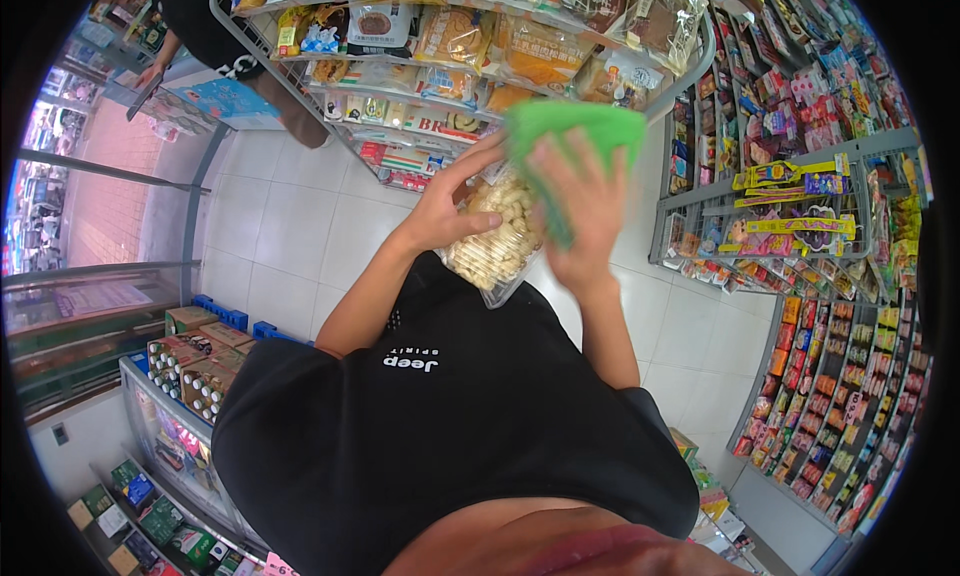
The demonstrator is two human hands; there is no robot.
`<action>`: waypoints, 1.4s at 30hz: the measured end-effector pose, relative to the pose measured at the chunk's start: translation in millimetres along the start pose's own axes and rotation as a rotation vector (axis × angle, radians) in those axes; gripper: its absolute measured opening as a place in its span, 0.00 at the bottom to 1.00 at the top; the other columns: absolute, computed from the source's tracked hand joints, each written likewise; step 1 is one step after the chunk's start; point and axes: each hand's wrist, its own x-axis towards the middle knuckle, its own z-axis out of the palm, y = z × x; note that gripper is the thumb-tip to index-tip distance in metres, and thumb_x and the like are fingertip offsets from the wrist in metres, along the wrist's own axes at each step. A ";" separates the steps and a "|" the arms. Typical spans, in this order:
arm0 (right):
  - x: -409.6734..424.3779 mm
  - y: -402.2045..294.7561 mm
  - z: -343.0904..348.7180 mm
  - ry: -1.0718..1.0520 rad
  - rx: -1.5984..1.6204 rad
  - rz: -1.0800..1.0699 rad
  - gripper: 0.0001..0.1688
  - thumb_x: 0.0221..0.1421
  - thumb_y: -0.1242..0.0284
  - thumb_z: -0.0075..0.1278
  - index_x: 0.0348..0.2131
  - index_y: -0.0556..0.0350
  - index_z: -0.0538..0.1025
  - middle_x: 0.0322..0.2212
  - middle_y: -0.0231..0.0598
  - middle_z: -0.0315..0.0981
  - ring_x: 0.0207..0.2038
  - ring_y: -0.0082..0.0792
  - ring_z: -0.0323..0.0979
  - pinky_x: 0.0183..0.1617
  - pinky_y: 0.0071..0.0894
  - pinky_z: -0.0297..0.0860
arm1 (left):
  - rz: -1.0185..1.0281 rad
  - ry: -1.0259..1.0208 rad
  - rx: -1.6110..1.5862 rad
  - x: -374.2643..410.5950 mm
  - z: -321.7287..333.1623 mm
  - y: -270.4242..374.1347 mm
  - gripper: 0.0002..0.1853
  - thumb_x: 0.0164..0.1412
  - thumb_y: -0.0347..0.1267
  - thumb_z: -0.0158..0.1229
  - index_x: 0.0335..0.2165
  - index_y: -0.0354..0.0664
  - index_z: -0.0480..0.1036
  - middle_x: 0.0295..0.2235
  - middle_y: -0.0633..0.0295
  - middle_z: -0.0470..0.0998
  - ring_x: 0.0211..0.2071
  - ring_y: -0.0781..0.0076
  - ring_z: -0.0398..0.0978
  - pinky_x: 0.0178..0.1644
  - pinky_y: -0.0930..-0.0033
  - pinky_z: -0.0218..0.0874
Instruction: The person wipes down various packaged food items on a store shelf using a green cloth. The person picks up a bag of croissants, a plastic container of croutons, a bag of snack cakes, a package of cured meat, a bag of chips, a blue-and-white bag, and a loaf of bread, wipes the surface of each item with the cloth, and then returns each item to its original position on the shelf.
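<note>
A clear plastic package of pale, nut-like snacks (495,235) is tilted in front of my chest. My left hand (454,201) grips its side, with the thumb across the top. A green cloth (592,130), partly blurred, lies under the spread fingers of my right hand (581,208), at the package's right edge. Part of the cloth hangs down beside the package. How firmly the right fingers grip the cloth is blurred.
A wire rack of packaged bread (450,40) stands just beyond my hands. Snack shelves (795,201) line the right side. Drink cartons (202,366) sit on a cabinet at the left. Another person (217,36) stands at the upper left, holding a dark flat object.
</note>
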 end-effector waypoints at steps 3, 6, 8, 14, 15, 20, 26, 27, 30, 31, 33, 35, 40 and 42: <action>-1.0 -17.5 -3.3 -0.120 0.064 -0.057 0.25 0.50 0.72 0.52 0.51 0.47 0.74 0.53 0.34 0.70 0.62 0.43 0.59 0.68 0.57 0.41 | 0.043 0.062 0.057 3.4 2.2 16.6 0.42 0.45 0.42 0.65 0.58 0.38 0.64 0.64 0.49 0.53 0.65 0.56 0.51 0.66 0.56 0.44; 6.3 22.7 2.1 0.125 -0.005 0.129 0.23 0.59 0.69 0.45 0.54 0.50 0.72 0.59 0.38 0.62 0.65 0.45 0.52 0.68 0.55 0.39 | 0.154 0.024 0.298 4.5 -7.3 19.0 0.43 0.42 0.43 0.66 0.58 0.44 0.66 0.64 0.48 0.53 0.63 0.52 0.55 0.64 0.56 0.49; 1.0 14.5 16.2 0.284 0.154 0.192 0.24 0.62 0.67 0.42 0.55 0.52 0.71 0.63 0.44 0.54 0.66 0.47 0.48 0.68 0.55 0.38 | 0.232 0.022 0.448 4.6 -1.1 22.8 0.44 0.42 0.45 0.66 0.58 0.43 0.66 0.64 0.46 0.52 0.64 0.49 0.54 0.64 0.54 0.47; -14.3 -6.2 48.5 0.522 0.791 0.530 0.41 0.68 0.63 0.34 0.67 0.58 0.34 0.65 0.48 0.44 0.66 0.40 0.48 0.68 0.37 0.44 | 0.235 0.084 0.751 4.2 26.4 51.3 0.53 0.34 0.43 0.73 0.61 0.46 0.60 0.65 0.44 0.50 0.63 0.46 0.55 0.61 0.55 0.55; -17.7 -3.5 48.4 0.557 0.906 0.558 0.40 0.68 0.63 0.34 0.67 0.58 0.35 0.65 0.48 0.45 0.66 0.40 0.48 0.67 0.37 0.45 | 0.219 0.069 0.706 2.5 28.6 55.4 0.54 0.35 0.44 0.73 0.62 0.47 0.58 0.65 0.46 0.49 0.63 0.47 0.55 0.60 0.54 0.57; -34.6 19.1 37.1 0.634 1.455 0.875 0.33 0.68 0.57 0.29 0.61 0.62 0.56 0.57 0.46 0.61 0.56 0.38 0.64 0.60 0.37 0.61 | 0.110 0.137 0.239 -5.4 21.6 61.9 0.57 0.41 0.49 0.71 0.64 0.44 0.50 0.66 0.50 0.45 0.65 0.49 0.51 0.61 0.52 0.57; -40.2 6.6 34.5 0.659 1.549 0.822 0.29 0.69 0.60 0.32 0.57 0.66 0.61 0.54 0.44 0.65 0.55 0.33 0.65 0.58 0.35 0.62 | -0.180 0.126 -0.457 -12.6 34.9 28.9 0.67 0.35 0.46 0.72 0.65 0.34 0.39 0.64 0.46 0.47 0.65 0.55 0.50 0.67 0.58 0.40; -45.5 4.5 37.2 0.638 1.505 0.821 0.29 0.69 0.60 0.32 0.57 0.66 0.61 0.54 0.45 0.65 0.55 0.33 0.65 0.58 0.35 0.62 | -0.192 0.102 -0.467 -15.5 37.2 27.1 0.66 0.35 0.46 0.71 0.65 0.34 0.39 0.63 0.47 0.49 0.64 0.56 0.50 0.67 0.58 0.41; -40.3 7.7 22.0 0.590 1.121 0.700 0.31 0.68 0.60 0.31 0.59 0.66 0.60 0.57 0.50 0.61 0.59 0.40 0.61 0.63 0.38 0.57 | -0.169 0.051 -0.478 -20.8 41.4 21.7 0.65 0.36 0.45 0.71 0.64 0.33 0.41 0.61 0.50 0.54 0.63 0.57 0.52 0.67 0.58 0.42; -28.5 6.3 11.7 0.595 1.011 0.625 0.31 0.68 0.60 0.30 0.59 0.66 0.60 0.57 0.51 0.61 0.60 0.41 0.60 0.64 0.39 0.55 | -0.165 0.045 -0.480 -21.5 40.7 24.0 0.64 0.36 0.45 0.71 0.64 0.33 0.41 0.61 0.50 0.54 0.63 0.58 0.53 0.67 0.58 0.43; -9.0 13.9 -4.6 0.592 0.779 0.466 0.31 0.68 0.59 0.29 0.59 0.65 0.61 0.58 0.53 0.60 0.62 0.44 0.57 0.66 0.42 0.52 | -0.141 0.029 -0.490 -19.8 39.7 28.9 0.64 0.36 0.45 0.71 0.64 0.32 0.41 0.61 0.50 0.55 0.63 0.58 0.54 0.66 0.58 0.44; 2.2 32.4 -22.1 0.424 0.387 0.050 0.27 0.61 0.66 0.41 0.56 0.63 0.67 0.57 0.52 0.62 0.63 0.53 0.55 0.66 0.49 0.51 | -0.079 0.015 -0.383 -15.0 36.4 24.6 0.64 0.37 0.44 0.71 0.64 0.31 0.41 0.61 0.50 0.56 0.62 0.58 0.55 0.66 0.58 0.45; -5.0 -12.9 -47.3 -0.152 0.026 -0.314 0.28 0.46 0.70 0.56 0.50 0.49 0.76 0.52 0.37 0.71 0.60 0.44 0.62 0.66 0.52 0.51 | -0.065 0.072 -0.382 -10.4 32.1 23.3 0.63 0.35 0.44 0.72 0.63 0.30 0.44 0.60 0.49 0.57 0.61 0.59 0.56 0.65 0.59 0.46; -1.8 -8.9 -60.3 -0.172 -0.008 -0.349 0.29 0.45 0.70 0.56 0.50 0.48 0.76 0.52 0.35 0.72 0.60 0.40 0.64 0.66 0.51 0.51 | -0.003 -0.001 -0.194 -5.9 24.2 33.2 0.63 0.35 0.44 0.71 0.63 0.29 0.44 0.60 0.49 0.57 0.61 0.59 0.57 0.65 0.61 0.46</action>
